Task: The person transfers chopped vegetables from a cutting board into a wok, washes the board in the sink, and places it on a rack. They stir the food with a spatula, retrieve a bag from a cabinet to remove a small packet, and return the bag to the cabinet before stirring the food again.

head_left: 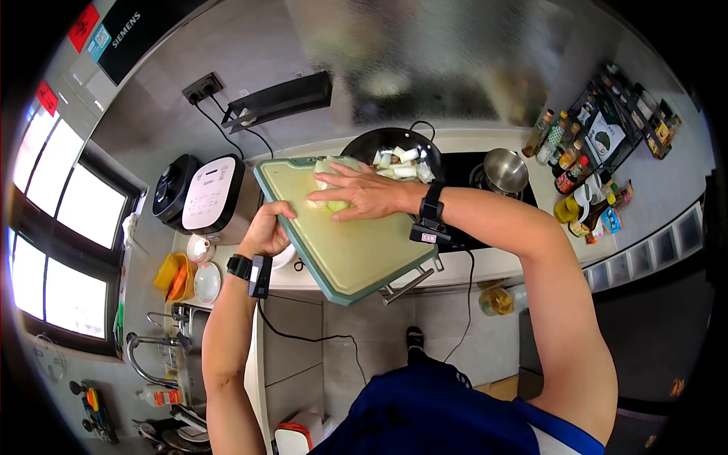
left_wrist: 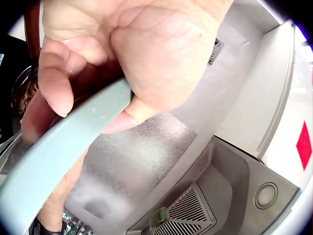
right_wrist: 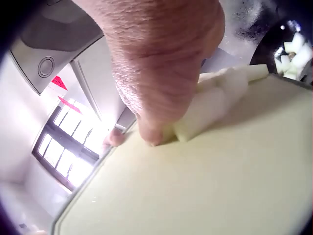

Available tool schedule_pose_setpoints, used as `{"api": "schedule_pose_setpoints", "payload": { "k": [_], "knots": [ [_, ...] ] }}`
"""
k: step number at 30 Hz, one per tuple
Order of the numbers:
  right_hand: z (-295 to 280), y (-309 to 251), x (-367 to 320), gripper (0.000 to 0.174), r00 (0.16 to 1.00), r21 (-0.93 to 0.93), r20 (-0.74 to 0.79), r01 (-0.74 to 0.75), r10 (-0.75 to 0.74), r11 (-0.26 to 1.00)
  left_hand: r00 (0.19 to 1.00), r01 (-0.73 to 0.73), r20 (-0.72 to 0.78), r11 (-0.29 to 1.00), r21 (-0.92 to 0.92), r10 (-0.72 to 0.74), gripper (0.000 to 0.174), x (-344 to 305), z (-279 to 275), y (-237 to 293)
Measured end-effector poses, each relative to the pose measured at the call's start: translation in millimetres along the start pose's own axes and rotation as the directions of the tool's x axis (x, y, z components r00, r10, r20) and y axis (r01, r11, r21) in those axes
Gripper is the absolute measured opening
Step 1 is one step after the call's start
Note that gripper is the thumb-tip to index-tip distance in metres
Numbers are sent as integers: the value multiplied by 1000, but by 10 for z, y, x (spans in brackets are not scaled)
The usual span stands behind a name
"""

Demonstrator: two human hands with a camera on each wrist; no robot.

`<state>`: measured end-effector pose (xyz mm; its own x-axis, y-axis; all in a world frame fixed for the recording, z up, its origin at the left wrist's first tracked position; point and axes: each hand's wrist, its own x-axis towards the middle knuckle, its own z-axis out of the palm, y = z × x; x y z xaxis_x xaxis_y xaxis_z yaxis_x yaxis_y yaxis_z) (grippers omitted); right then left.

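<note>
My left hand (head_left: 267, 229) grips the left edge of a pale cutting board (head_left: 360, 250) with a green rim, the thumb on its top face. In the left wrist view the fingers lie below that green edge (left_wrist: 73, 134). The board is held tilted, its far end beside a black wok (head_left: 365, 142). Spread over the board's far part, my right hand (head_left: 370, 193) presses pale white-green vegetable chunks (right_wrist: 210, 107) with extended fingers and partly hides them. More such chunks (head_left: 408, 171) lie in the wok.
Right of the wok, a steel pot (head_left: 505, 171) sits on the stove, with several sauce bottles (head_left: 565, 155) beyond. At left stand a rice cooker (head_left: 214, 193), yellow bowls (head_left: 168, 274) and a sink tap (head_left: 144, 356). Cables (head_left: 303, 337) hang from both wrists.
</note>
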<state>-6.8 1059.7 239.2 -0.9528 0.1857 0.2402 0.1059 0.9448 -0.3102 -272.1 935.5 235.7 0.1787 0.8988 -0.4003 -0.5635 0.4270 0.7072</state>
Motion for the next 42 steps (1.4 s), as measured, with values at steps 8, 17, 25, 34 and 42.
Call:
{"api": "schedule_pose_setpoints", "payload": {
  "k": [8,17,25,34,42],
  "knots": [
    [558,826,-34,48,990,-1,-89,-109,108,994,998,45,-53,999,9,-44,14,-18,196,-20],
    [127,1549,-251,25,919,-447,31,-340,394,827,993,-13,-120,999,41,18,11,-378,506,224],
    [-476,837,-821,22,824,186,-410,-344,391,920,968,-167,-177,984,66,176,33,-940,295,35],
    [74,-1086,-1433,22,718,769,-230,-279,657,574,865,-461,-310,868,-186,394,65,-2096,-414,-1268],
    [1036,-1880,-329,38,827,941,336,-314,451,-125,751,-642,-416,715,-277,513,65,-3573,-1018,-2258]
  ]
}}
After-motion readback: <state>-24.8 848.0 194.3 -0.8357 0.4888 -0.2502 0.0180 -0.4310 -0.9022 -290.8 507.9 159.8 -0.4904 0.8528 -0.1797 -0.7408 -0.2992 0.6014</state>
